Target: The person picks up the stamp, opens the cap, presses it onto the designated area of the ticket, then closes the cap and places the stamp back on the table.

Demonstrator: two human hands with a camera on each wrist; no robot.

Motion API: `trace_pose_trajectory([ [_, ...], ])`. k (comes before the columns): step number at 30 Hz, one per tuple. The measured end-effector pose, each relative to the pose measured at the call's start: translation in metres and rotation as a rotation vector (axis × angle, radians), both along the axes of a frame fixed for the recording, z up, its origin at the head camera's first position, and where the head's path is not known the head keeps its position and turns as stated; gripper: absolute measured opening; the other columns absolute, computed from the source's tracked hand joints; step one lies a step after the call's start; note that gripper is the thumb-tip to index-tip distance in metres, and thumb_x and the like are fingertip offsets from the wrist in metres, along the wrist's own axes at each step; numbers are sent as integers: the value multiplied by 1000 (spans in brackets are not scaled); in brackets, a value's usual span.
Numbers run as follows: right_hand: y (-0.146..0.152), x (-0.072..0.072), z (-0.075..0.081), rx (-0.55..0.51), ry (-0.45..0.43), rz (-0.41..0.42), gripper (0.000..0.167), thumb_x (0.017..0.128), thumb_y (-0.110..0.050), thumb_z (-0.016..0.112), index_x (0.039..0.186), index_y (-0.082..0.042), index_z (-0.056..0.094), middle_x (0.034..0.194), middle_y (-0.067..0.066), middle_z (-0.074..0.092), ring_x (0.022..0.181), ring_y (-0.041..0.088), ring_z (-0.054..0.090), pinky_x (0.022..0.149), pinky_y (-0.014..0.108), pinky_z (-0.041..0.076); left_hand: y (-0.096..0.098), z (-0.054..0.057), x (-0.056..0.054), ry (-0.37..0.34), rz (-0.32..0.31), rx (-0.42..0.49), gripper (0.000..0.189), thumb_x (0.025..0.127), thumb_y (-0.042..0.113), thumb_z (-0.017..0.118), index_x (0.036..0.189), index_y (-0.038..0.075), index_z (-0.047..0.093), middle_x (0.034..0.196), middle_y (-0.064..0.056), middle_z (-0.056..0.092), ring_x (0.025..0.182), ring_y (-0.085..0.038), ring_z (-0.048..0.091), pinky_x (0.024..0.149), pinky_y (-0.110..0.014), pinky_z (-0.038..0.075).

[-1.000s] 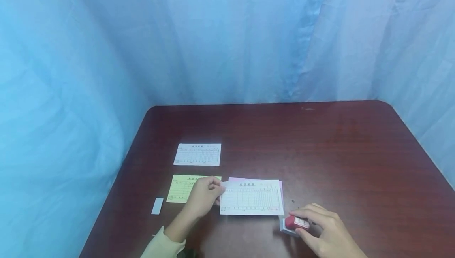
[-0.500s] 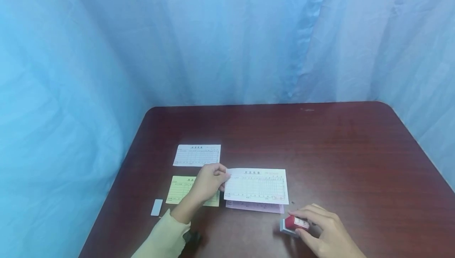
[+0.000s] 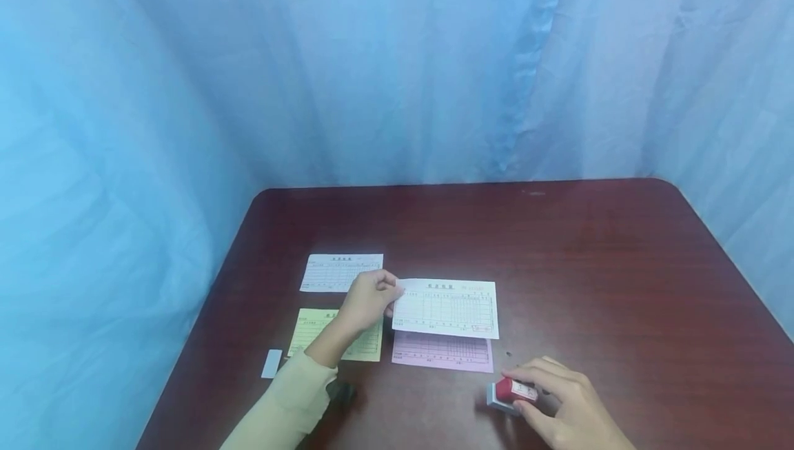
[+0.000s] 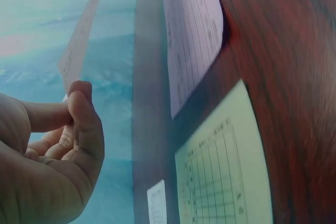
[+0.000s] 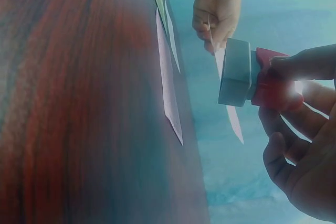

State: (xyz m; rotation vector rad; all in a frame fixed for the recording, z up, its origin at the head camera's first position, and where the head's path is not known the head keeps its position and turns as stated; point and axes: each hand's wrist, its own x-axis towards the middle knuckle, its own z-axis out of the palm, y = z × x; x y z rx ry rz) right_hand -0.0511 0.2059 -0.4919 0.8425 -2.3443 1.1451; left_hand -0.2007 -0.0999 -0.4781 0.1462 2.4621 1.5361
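My left hand (image 3: 369,300) pinches the left edge of a white printed form (image 3: 445,309), thumb against fingers. The form is up off the table, with a small red stamp mark at its lower right corner. Under it in the head view lies a pink form (image 3: 443,355), its upper part hidden. My right hand (image 3: 567,402) grips a red-handled rubber stamp (image 3: 515,390) near the front of the table. In the right wrist view the stamp's grey base (image 5: 235,72) is held clear of the tabletop.
A yellow-green form (image 3: 310,329) lies left of the pink one, partly behind my left forearm. Beyond it is another white form (image 3: 329,274). A small white rectangular piece (image 3: 271,364) sits at the far left. Blue curtains (image 3: 397,71) surround the dark wooden table (image 3: 589,264).
My left hand has lifted the white form up and away toward the far side, uncovering the lower part of the pink form. My right hand with the stamp has stayed almost still.
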Motion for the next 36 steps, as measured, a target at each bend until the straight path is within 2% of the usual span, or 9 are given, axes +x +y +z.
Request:
trace_pose_trajectory([
  [8,-1,2,0,2,-13,-28,51,57,11,84,104,-7,75,95,-11,69,84,5,61,78,9,45,3,-1,-17,-7,20,0,8,96,11,65,97,3,68,70,-6,64,61,-17,61,60,-30,57],
  [15,-2,1,-1,-3,-9,-22,51,58,11,85,103,-9,74,95,-11,69,83,4,59,75,10,45,8,-5,-39,54,30,-41,10,97,12,64,98,3,67,72,-5,64,64,-18,62,63,-31,57],
  [21,-2,1,-3,-8,3,-21,51,57,11,85,103,-10,74,94,-10,69,83,5,59,76,10,45,10,-6,-44,36,55,-65,11,97,11,64,100,2,68,73,-6,65,65,-17,62,63,-30,57],
  [24,-2,0,-4,-3,9,-21,52,57,11,84,103,-11,74,94,-10,69,84,5,60,78,9,45,11,-6,-47,61,56,-88,11,98,11,64,102,1,68,74,-6,65,64,-17,62,61,-29,56],
  [30,-2,0,-6,14,20,-21,50,57,9,84,102,-11,75,93,-12,69,83,4,60,78,10,44,16,-11,-58,100,54,-165,14,98,13,64,106,2,69,77,-4,68,66,-16,64,61,-31,52],
  [36,-3,1,-7,-5,23,-12,50,57,10,84,102,-10,75,92,-11,69,81,4,58,73,12,44,19,-18,-66,138,55,-280,19,98,16,65,110,3,70,93,-7,71,77,-17,65,70,-35,55],
])
